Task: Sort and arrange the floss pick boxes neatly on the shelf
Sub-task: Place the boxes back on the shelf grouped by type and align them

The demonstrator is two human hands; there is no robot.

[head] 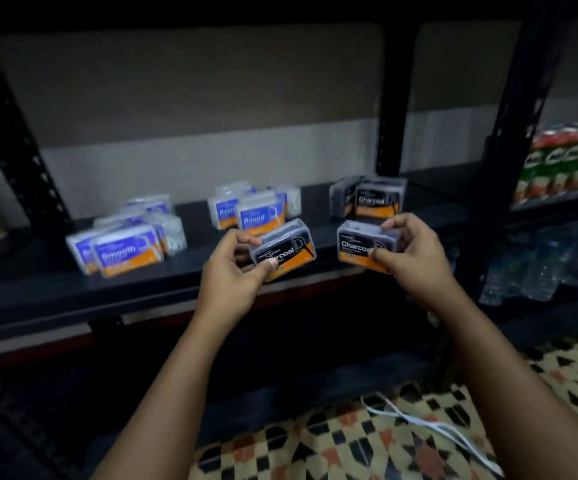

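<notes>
Notably black-and-orange Charcoal floss pick boxes [367, 199]

I see 2 black-and-orange Charcoal boxes up off the shelf [211, 282]: the tilted Charcoal box [285, 249] at centre, the level Charcoal box [363, 245] just right of it. Behind them stand the Charcoal pair [372, 199], the blue-and-orange Round group [252, 211] at centre, and the Smooth group [124, 242] at left.
</notes>
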